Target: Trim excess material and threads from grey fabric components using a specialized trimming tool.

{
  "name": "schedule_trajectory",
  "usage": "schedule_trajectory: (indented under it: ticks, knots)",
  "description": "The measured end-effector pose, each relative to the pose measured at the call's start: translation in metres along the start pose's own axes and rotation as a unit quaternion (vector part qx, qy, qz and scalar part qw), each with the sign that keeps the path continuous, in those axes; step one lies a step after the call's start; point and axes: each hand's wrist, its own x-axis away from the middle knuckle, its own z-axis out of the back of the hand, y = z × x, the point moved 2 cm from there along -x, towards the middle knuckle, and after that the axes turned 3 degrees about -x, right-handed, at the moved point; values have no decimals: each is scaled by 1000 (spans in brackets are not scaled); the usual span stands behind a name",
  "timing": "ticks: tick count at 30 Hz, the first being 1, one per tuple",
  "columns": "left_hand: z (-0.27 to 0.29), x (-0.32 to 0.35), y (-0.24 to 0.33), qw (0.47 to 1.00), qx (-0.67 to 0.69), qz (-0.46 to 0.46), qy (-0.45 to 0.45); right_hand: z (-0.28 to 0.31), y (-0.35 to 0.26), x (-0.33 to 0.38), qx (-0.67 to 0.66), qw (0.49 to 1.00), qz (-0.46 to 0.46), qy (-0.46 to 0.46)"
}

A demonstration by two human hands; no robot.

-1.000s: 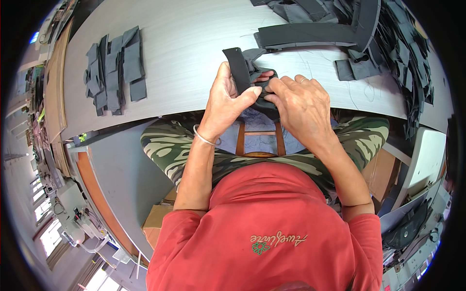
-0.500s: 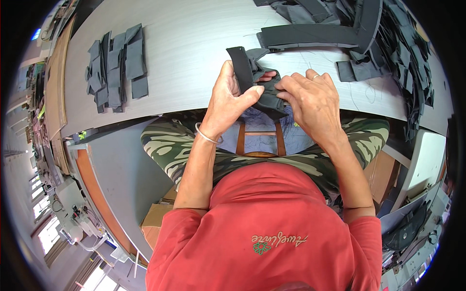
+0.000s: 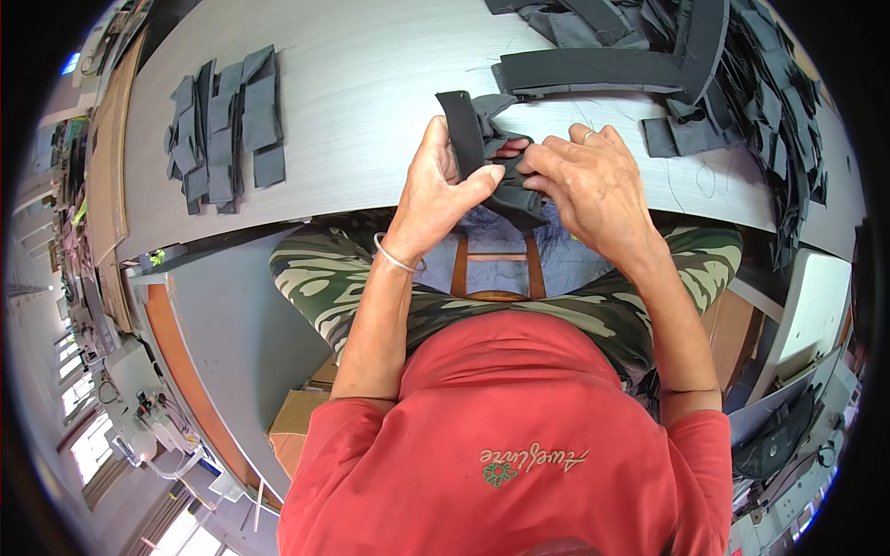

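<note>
A dark grey folded fabric strip (image 3: 468, 139) is held up above the table's near edge. My left hand (image 3: 438, 190) is closed round it, thumb in front and fingertips showing behind the folds. At the strip's right side, my right hand (image 3: 589, 190) pinches the cloth between thumb and bent fingers. Its exact grip is partly hidden by the knuckles. One end of the strip stands up stiff and flat; the rest is bunched between my hands.
Several grey fabric pieces (image 3: 222, 130) lie in a row on the pale table (image 3: 371, 83) at the left. Long dark strips (image 3: 593, 69) and a tangled heap of cloth (image 3: 779, 120) cover the right side. Below are a wooden stool (image 3: 496, 295) and a cardboard box (image 3: 295, 422).
My right hand has shifted slightly left and up along the cloth, its fingers closer to my left hand. The left hand has barely moved.
</note>
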Motion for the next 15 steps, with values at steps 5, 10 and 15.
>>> schedule_trajectory:
  ticks: [5, 10, 15]
  knots:
    - [1, 0, -1, 1000, -1, -7, 0, -4, -3, -1, 0, 1000, -2, 15]
    - [0, -1, 1, 1000, 0, -8, -1, -9, -4, -2, 15, 1000, 1, 21]
    - [2, -1, -3, 1000, 6, 3, -3, -11, 5, 2, -54, 998, -29, 27]
